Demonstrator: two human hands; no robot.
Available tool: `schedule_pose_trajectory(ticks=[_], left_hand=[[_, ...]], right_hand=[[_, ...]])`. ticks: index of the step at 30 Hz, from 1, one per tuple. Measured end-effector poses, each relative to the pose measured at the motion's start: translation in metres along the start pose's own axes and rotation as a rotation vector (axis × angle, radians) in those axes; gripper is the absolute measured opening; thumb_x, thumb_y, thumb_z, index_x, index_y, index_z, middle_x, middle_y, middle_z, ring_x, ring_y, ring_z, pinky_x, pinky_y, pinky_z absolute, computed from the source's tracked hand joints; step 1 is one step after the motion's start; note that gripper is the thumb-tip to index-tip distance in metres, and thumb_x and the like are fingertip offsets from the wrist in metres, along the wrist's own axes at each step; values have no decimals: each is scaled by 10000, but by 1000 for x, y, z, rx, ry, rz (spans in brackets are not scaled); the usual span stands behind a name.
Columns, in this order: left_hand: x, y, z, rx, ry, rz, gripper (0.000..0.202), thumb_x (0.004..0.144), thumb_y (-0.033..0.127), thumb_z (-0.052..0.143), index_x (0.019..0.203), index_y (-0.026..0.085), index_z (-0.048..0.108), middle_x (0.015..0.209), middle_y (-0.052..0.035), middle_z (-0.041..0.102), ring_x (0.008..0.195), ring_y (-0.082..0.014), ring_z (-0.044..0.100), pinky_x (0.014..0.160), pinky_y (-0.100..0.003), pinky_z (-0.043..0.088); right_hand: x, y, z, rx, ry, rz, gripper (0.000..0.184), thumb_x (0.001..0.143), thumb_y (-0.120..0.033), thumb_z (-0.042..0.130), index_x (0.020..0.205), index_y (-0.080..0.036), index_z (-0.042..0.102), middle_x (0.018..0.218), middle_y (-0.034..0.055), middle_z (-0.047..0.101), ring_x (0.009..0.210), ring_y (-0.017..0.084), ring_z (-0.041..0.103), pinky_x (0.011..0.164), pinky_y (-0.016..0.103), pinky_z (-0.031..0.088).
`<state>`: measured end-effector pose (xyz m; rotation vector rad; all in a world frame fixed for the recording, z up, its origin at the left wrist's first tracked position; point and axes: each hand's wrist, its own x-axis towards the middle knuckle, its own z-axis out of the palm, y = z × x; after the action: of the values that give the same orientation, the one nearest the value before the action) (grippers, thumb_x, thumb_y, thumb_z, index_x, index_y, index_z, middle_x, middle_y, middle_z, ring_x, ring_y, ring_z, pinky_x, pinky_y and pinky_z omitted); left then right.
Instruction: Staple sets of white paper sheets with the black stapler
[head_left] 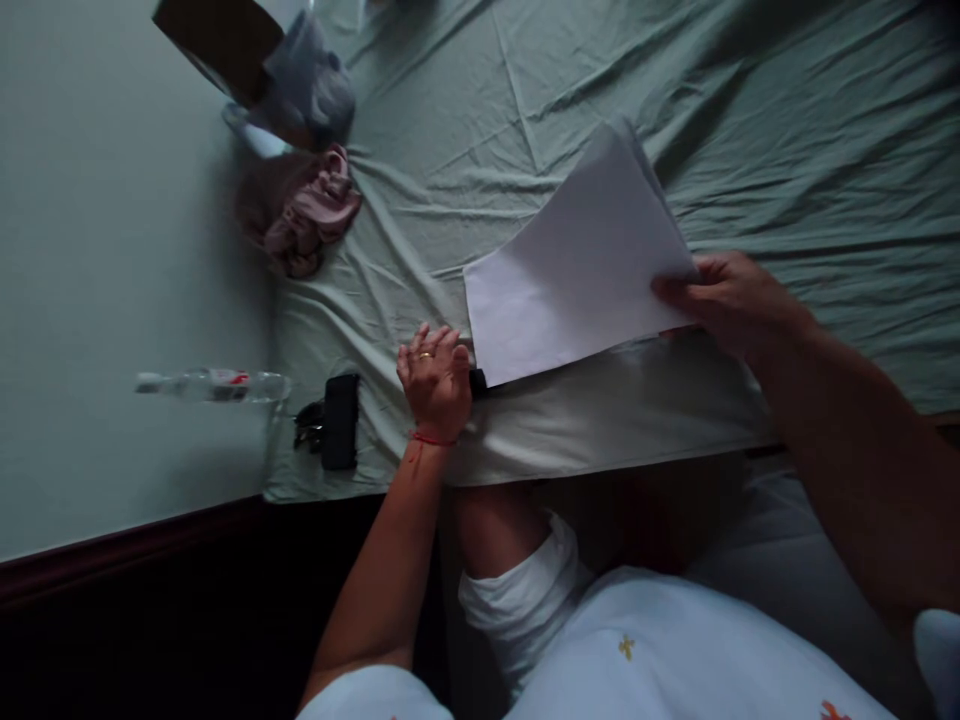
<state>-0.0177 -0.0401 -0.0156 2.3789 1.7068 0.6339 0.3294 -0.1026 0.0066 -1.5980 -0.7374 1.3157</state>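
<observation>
Paper (574, 265) in right hand (731, 297); bottle label (227, 384) illegible

Your open lane: wrinkled pale-green cloth (420, 215) between crumpled pink fabric (319, 210) and stack of white paper sheets (577, 255). To your left, black rectangular object (342, 422) and clear plastic bottle (225, 386) obstruct.

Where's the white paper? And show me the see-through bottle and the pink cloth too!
White paper (574, 275): head view, middle of the top sheet.
See-through bottle (217, 385): head view, on its label, about halfway along.
Pink cloth (313, 212): head view, on its crumpled folds.
</observation>
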Motion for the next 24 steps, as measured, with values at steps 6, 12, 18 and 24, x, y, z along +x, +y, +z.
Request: schedule_pose_trajectory(ticks=[6,12,18,24], left_hand=[[-29,-10,-13,0,-63,217,600,1011,667,340,1098,211,722,1151,-163,752,1317,-344,601,1212,-518,306],[-25,-27,-12,37,-98,141,719,993,716,192,937,222,712,940,-155,720,886,-310,659,909,-462,450],[15,-56,-24,202,-119,9,662,1008,651,255,741,229,689,683,-108,644,707,-273,626,798,-415,454],[69,-103,-38,123,-234,-50,542,968,584,393,649,248,676,684,-105,660,896,-312,680,975,-468,477]], right_hand=[[0,-5,1,23,46,18,157,866,-145,652,710,-139,671,660,5,573,569,77,508,479,177,477],[5,5,-4,23,33,-19,117,853,-189,688,742,-152,694,696,27,592,613,101,522,501,203,512],[2,3,-4,37,43,-16,113,870,-192,694,769,-143,698,698,16,578,586,88,516,471,188,514],[2,1,-3,49,55,-13,97,865,-168,691,774,-137,698,702,9,577,596,79,526,483,177,539]])
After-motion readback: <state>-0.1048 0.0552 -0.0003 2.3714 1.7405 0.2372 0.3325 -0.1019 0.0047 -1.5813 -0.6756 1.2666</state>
